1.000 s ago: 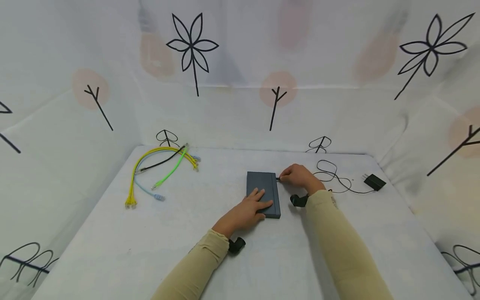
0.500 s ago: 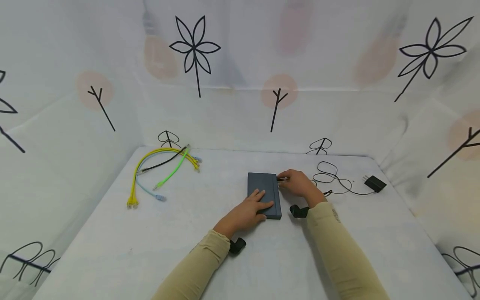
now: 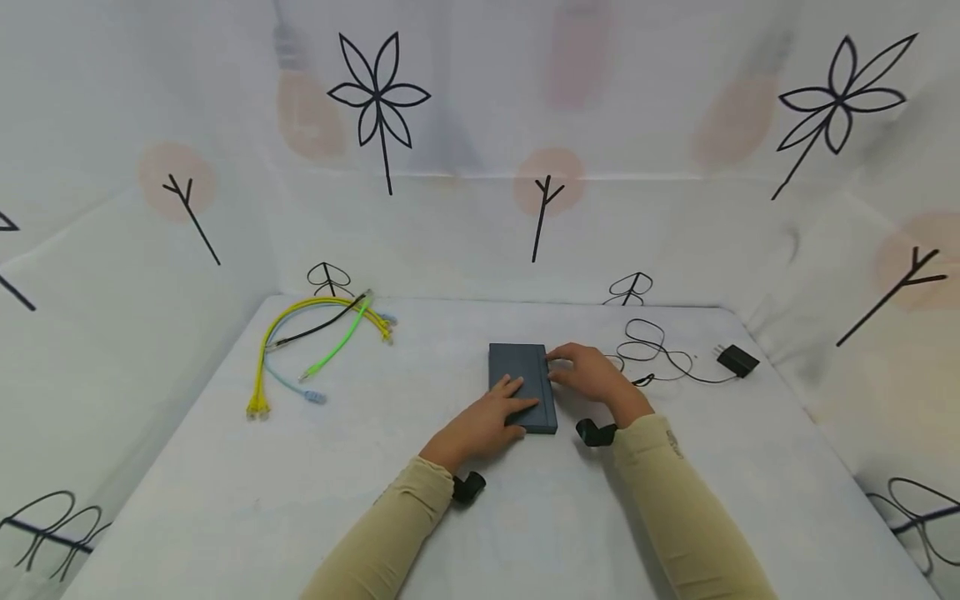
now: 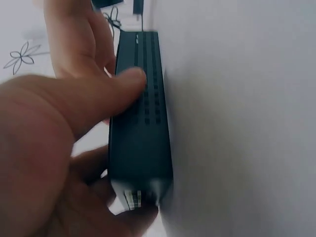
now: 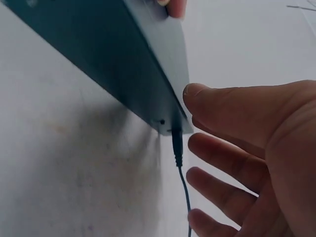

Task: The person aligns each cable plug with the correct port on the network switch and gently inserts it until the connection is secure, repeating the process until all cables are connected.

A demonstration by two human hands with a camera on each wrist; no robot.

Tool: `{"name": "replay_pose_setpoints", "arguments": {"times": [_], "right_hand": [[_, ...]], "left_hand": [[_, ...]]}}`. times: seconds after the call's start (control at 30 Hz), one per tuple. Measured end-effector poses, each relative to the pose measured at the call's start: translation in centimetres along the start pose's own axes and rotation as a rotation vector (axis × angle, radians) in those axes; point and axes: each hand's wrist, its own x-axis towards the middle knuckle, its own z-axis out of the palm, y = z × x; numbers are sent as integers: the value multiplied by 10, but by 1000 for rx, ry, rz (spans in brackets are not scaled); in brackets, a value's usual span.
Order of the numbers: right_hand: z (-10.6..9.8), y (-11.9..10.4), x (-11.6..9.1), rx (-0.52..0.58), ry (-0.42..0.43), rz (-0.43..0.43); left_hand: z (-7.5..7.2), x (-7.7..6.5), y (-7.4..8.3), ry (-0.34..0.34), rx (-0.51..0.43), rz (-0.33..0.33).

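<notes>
"Pressing on something, that left hand (image 3: 480, 425)?"

"It's lying with fingers spread over the dark box (image 3: 517, 360), thumb bearing against a narrow side; the box is resting on the white table (image 3: 187, 500)."

"And the right hand (image 3: 590, 373)?"

"Gripping nothing; its fingers are sitting loosely apart at the box's right edge, where a plug (image 5: 177, 144) is joining it."

"How should they be working?"

"I'd be bracing the box from the left, pushing the plug straight in and checking it's fully home, never bending the cord (image 5: 186, 190)."

"And around?"

"An adapter (image 3: 738, 361) is lying well right of the box, cables (image 3: 262, 373) are lying well to its left, and a printed cloth (image 3: 457, 237) is hanging behind it."
</notes>
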Motion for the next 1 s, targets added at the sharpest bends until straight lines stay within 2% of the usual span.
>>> {"name": "replay_pose_setpoints", "arguments": {"times": [0.3,0.57,0.83,1.0], "right_hand": [[9,-10,-12,-13,-13,-51],[21,-15,-21,-23,-61,-159],[30,-22,-30,-2,-84,-164],[35,-31,-36,20,-92,-147]], "left_hand": [[-10,-2,-7,-23,23,-15],[-12,0,-16,-15,14,-78],[-14,-1,-19,4,-8,-152],[-15,-1,-20,-16,-1,-153]]}}
